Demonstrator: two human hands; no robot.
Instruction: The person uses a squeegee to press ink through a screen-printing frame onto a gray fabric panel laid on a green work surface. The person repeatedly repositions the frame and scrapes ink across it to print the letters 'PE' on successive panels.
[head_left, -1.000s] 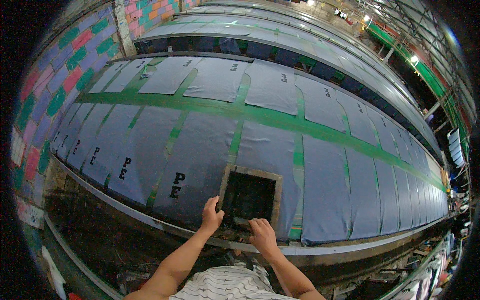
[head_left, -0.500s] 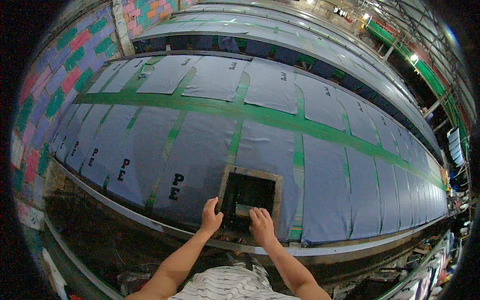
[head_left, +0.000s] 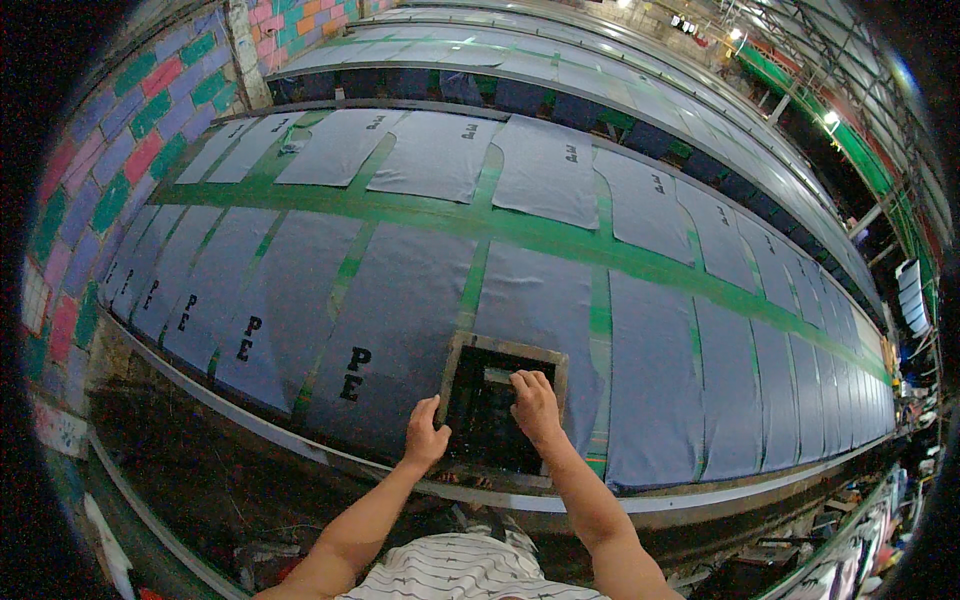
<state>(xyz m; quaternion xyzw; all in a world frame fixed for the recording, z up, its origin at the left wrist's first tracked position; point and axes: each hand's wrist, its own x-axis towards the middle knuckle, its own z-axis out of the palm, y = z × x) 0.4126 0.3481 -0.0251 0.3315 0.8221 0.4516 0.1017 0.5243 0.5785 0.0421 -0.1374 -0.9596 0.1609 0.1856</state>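
Note:
A wooden-framed printing screen [head_left: 515,347] with a dark, wet-looking mesh lies at the near edge of a long table, on a blue-grey fabric panel [head_left: 535,290]. My left hand [head_left: 426,437] is closed on the left side of the frame. With its fingers bent over the top, my right hand [head_left: 537,408] grips a squeegee [head_left: 497,375] inside the frame, near its far side. The hand hides part of the squeegee. Left of the screen, another fabric panel [head_left: 400,290] bears black printed letters.
Green table surface [head_left: 400,208] shows between two rows of fabric panels. Lighter panels [head_left: 545,170] with small black prints fill the far row. More long tables [head_left: 470,50] stand beyond. A painted brick wall [head_left: 130,130] rises at the left; clutter [head_left: 850,520] lies at the lower right.
My right hand has pushed the squeegee from the near part of the screen to its far side. The left hand has stayed at the frame, and the screen has not visibly shifted on the fabric.

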